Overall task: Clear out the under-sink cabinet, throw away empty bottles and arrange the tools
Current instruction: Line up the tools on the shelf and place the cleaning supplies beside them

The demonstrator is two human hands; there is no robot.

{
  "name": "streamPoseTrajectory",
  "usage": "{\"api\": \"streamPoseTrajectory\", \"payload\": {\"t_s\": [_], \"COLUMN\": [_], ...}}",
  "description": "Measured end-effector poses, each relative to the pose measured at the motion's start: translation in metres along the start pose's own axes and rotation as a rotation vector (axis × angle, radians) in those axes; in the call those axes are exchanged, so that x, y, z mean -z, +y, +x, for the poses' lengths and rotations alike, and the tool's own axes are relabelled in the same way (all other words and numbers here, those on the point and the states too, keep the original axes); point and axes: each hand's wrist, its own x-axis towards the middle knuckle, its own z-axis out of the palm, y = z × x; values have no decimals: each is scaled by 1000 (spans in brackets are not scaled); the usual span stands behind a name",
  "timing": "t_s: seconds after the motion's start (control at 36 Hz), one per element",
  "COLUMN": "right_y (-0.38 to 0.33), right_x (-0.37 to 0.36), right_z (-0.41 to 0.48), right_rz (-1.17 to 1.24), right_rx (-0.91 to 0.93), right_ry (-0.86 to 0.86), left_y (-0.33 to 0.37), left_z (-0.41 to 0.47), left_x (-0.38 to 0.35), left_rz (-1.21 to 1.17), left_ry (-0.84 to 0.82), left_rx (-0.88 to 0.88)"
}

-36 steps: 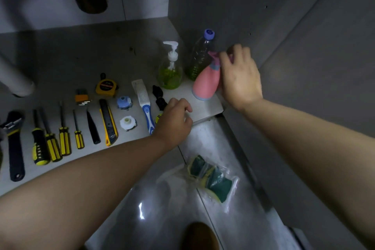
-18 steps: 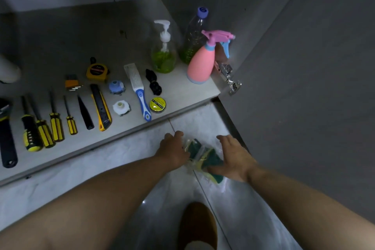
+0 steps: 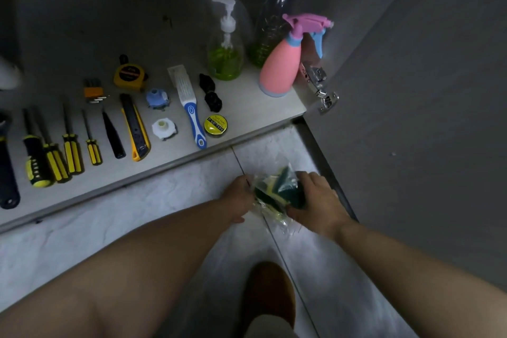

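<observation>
**Both hands on the sponge pack, tools lined up in the cabinet**

Far left on the cabinet floor (image 3: 68,22), a black wrench (image 3: 8,173) lies lengthwise. Beside it are four yellow-and-black screwdrivers (image 3: 72,151) in a row, handles toward the front edge. Next along is a slim black tool (image 3: 113,137), with an orange hex key set (image 3: 93,90) behind it. Then come a yellow tape measure (image 3: 129,77) and a yellow utility knife (image 3: 135,129).

Moving right, there are two small plastic fittings, one blue (image 3: 157,98) and one white (image 3: 164,128). After them lie a blue-handled brush (image 3: 189,107), a black bundle (image 3: 210,92) and a roll of PVC tape (image 3: 216,124) near the edge.

In the back right corner, three bottles stand upright: a pump bottle (image 3: 225,46) with green liquid, a clear bottle (image 3: 270,22) with a purple cap, and a pink spray bottle (image 3: 282,63) just beside the door hinge (image 3: 319,85).

Now down to the tiled floor (image 3: 137,214) in front. The left hand (image 3: 238,197) has its fingers curled onto the left edge of the clear wrapper. The pack of sponges (image 3: 277,189), green and yellow, sits between the hands. The right hand (image 3: 315,200) grips it, fingers over the top and thumb on the near side. Whether the pack touches the tiles, I cannot tell. A brown shoe (image 3: 267,293) shows at the bottom.
</observation>
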Motion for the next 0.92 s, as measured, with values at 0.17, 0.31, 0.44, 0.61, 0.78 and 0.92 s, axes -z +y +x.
{"api": "streamPoseTrajectory", "payload": {"t_s": [0.17, 0.31, 0.44, 0.61, 0.78, 0.92], "right_y": [-9, -6, -12, -27, -56, -123], "right_x": [3, 1, -25, -11, 64, 130], "right_z": [41, 70, 67, 32, 5, -23], "right_rz": [-18, 421, 462, 956, 1445, 1680], "right_rx": [-23, -160, -201, -383, -319, -46], "right_ry": [-223, -488, -556, -519, -597, -644], "left_y": [-10, -21, -17, 2, 53, 93], "left_z": [3, 2, -5, -23, -90, -175], "left_x": [8, 9, 5, 22, 76, 107], "left_rz": [-256, -425, -425, -427, -376, -358], "left_ry": [-4, -47, -158, -87, -121, -45], "left_rx": [134, 202, 215, 123, -91, -239]}}
